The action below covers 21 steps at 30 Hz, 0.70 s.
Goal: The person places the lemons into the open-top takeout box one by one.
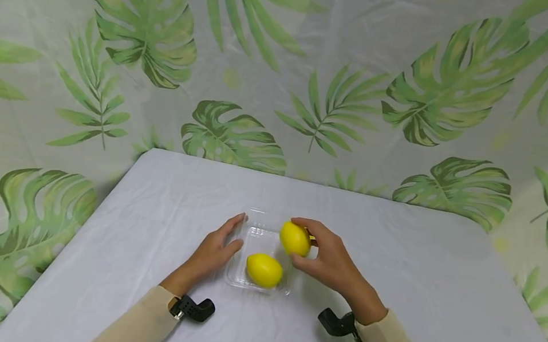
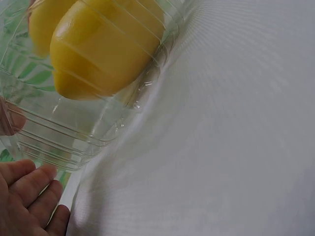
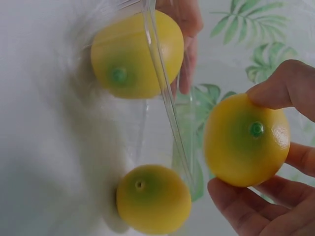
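Note:
A clear plastic container (image 1: 265, 239) stands on the white table with a yellow lemon (image 1: 264, 270) in its near part. Along the container's left side is my left hand (image 1: 215, 250), thumb and fingers apart, fingertips right at the wall. My right hand (image 1: 327, 256) pinches a second lemon (image 3: 246, 140) between thumb and fingers, above the container's right edge. In the right wrist view a third lemon (image 3: 153, 199) sits on the table outside the container wall; in the head view the right hand and held lemon mostly hide it.
White cloth covers the table (image 1: 189, 183). Behind it hangs a leaf-patterned sheet (image 1: 333, 115). A black camera mount is strapped to each wrist, the left mount (image 1: 193, 309) and the right mount (image 1: 337, 322) both low over the table.

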Each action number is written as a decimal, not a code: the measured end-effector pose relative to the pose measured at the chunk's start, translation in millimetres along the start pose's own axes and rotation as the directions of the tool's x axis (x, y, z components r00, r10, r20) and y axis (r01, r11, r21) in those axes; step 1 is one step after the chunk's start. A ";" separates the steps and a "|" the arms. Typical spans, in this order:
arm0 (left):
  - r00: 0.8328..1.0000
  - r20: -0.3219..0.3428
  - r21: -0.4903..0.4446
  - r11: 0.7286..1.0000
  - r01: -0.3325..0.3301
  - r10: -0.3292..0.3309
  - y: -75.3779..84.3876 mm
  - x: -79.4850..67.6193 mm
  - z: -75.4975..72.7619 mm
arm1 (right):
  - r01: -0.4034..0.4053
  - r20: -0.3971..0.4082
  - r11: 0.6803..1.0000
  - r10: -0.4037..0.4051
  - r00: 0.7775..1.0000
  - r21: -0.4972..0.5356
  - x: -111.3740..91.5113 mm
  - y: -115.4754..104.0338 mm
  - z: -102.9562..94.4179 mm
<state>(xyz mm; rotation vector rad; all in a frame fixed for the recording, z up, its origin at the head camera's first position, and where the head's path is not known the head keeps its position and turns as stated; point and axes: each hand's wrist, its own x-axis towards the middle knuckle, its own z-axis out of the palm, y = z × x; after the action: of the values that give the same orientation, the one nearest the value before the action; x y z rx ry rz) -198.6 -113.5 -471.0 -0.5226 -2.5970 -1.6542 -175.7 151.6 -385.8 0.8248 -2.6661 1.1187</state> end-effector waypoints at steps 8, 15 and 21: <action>1.000 -0.006 0.007 1.000 0.005 -0.005 0.4 0.9 1.0 | -0.016 0.033 0.999 0.014 0.999 0.032 15.7 -2.8 13.8; 1.000 -0.005 0.001 1.000 0.010 -0.010 -0.1 1.4 1.5 | -0.030 0.062 0.996 0.025 0.998 0.079 25.5 -8.5 25.2; 1.000 -0.003 0.010 1.000 -0.008 0.008 -2.8 1.1 0.4 | -0.021 0.056 0.996 0.017 0.998 0.086 32.8 -11.1 35.5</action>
<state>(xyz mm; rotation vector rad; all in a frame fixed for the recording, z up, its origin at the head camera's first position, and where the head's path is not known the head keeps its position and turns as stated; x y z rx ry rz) -200.3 -113.9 -473.4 -0.5290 -2.5963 -1.6373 -194.4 106.3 -393.7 0.8586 -2.6918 1.2422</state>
